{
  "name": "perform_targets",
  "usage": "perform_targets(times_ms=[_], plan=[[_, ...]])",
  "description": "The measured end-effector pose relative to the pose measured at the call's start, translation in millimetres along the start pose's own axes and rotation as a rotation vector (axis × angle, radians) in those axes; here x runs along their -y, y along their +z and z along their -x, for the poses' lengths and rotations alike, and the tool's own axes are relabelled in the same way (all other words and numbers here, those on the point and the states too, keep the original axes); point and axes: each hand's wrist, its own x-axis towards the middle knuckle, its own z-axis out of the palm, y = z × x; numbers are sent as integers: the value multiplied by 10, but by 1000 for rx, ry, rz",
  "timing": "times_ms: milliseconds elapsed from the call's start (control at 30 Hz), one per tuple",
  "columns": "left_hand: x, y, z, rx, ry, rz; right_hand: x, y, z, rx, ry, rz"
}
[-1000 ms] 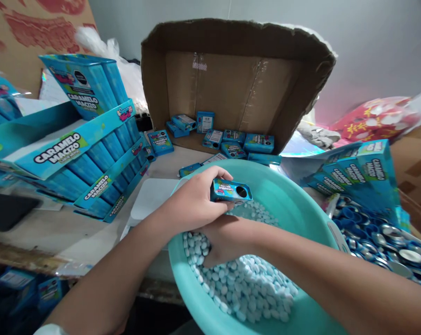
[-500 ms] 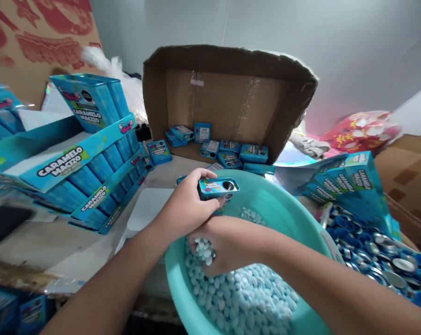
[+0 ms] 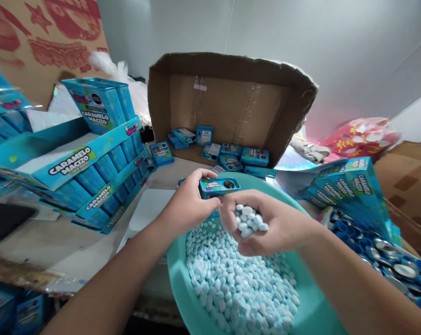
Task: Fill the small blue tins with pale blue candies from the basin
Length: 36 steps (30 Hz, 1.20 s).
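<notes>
My left hand (image 3: 187, 204) grips a small blue candy box (image 3: 219, 187) with a round hole on its top, held level over the far rim of a teal basin (image 3: 311, 302). My right hand (image 3: 266, 225) is cupped palm-up just below and right of the box, holding a small heap of pale blue candies (image 3: 248, 219). The basin is filled with many more of the same pale blue candies (image 3: 238, 284).
An open cardboard carton (image 3: 231, 93) lies on its side behind the basin with several small blue boxes inside. Stacked "Caramelo Macizo" display boxes (image 3: 88, 163) stand at left, more (image 3: 357, 186) at right. Blue and silver lids (image 3: 377, 246) fill a bin at right.
My right hand has come up out of the basin's candies with a handful and turned palm-up beside the box. The left hand has kept the box in about the same place.
</notes>
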Motion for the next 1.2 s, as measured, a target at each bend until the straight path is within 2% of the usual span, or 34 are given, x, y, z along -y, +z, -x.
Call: perform_targets(times_ms=[167, 333, 533, 800, 933, 1200], plan=[[-65, 5, 47, 74, 70, -81, -70, -69, 7, -81, -131, -372], [-115, -16, 77, 171, 65, -152, -44, -65, -25, -197, -187, -537], [-108, -30, 86, 285, 36, -251, -18, -57, -56, -344, -207, -605], [-102, -22, 75, 335, 81, -228, -20, -28, -100, -510, -195, -622], [-121, -35, 75, 354, 82, -255, -47, -11, -142, -556, -175, -633], [-144, -36, 84, 363, 102, -278, -81, -10, -156, -569, -182, -642]])
